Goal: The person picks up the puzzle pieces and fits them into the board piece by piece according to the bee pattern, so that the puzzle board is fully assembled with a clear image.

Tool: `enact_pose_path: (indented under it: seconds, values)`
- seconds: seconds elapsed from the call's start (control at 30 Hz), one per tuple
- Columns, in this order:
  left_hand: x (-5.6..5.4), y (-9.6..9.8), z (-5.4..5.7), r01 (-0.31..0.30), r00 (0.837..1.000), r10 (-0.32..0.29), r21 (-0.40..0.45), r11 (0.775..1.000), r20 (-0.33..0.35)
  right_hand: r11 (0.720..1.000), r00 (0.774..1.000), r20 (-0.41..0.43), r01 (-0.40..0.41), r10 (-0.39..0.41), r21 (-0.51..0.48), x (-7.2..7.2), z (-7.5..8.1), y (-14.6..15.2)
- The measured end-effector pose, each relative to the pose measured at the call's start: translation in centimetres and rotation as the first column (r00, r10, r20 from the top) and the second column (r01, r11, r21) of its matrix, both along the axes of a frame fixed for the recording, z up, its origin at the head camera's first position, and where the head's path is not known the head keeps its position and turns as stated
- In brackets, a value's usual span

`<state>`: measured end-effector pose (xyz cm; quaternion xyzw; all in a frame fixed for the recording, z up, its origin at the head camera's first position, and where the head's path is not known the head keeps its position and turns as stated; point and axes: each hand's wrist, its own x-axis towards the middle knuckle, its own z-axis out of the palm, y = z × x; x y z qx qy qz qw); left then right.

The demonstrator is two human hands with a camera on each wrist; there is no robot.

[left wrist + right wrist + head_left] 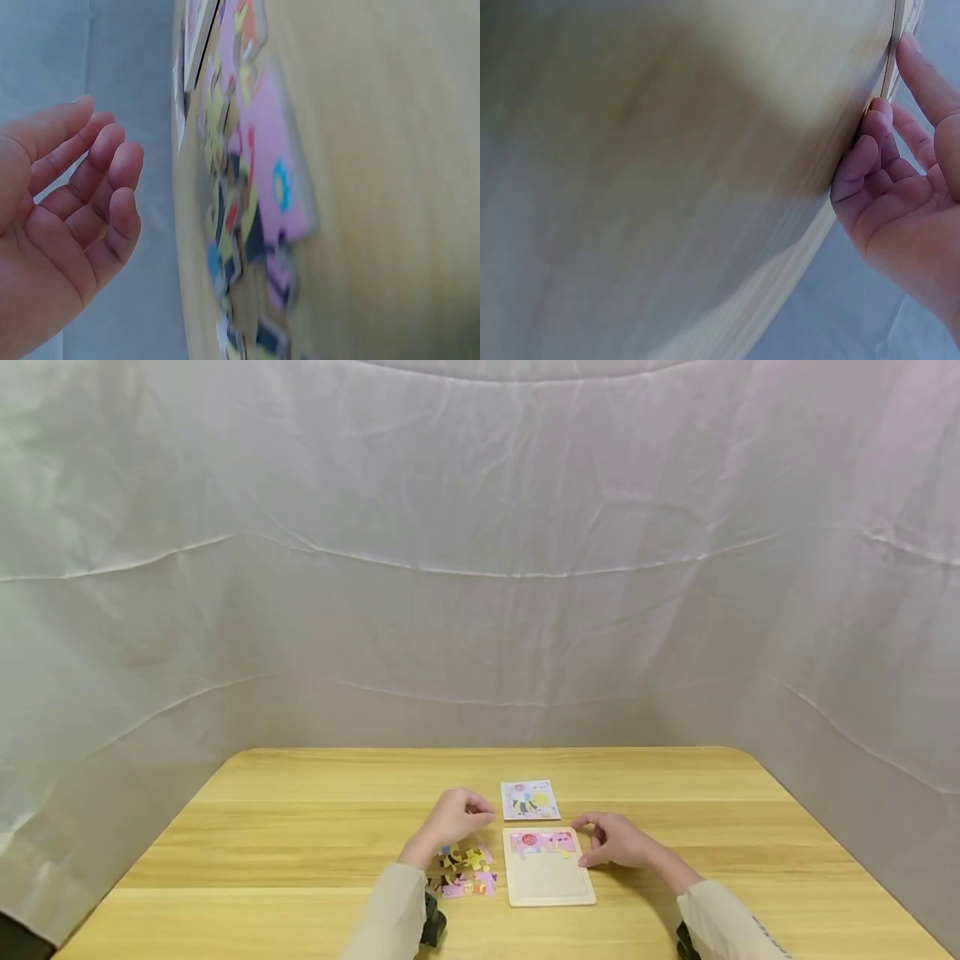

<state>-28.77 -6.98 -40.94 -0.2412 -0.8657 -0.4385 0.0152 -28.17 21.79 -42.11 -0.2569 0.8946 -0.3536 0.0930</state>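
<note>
My left hand (454,814) hovers over loose jigsaw pieces (477,860), its fingers loosely bent. In the left wrist view nothing lies between those fingers (124,165), and pink, yellow and black pieces (274,157) are spread on the table beside them. A wooden puzzle tray (551,893) lies right of the pieces, with joined pink pieces (542,842) along its top. My right hand (618,841) rests at the tray's upper right side, thumb against the edge and index fingertip near the corner. Its other fingers (855,161) curl loosely close to the tabletop in the right wrist view.
A square picture card (530,800) with a bee on it lies just beyond the tray. The wooden table (300,827) has rounded far corners. Grey cloth (480,635) hangs behind it and along both sides.
</note>
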Motion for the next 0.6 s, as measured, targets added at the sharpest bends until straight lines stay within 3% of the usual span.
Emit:
enact_pose_path:
  seconds: [0.3,0.6]
  values:
    - [0.5,-3.1,0.2,-0.035,0.999,0.035,0.006,0.999,-0.018,1.000,1.000,-0.009,-0.024,0.023,-0.016,0.0,-0.2,0.0]
    - [1.6,-5.5,0.6,-0.056,0.998,0.056,0.015,0.998,0.010,1.000,1.000,-0.011,-0.017,0.017,-0.014,-0.3,-0.2,-0.2]
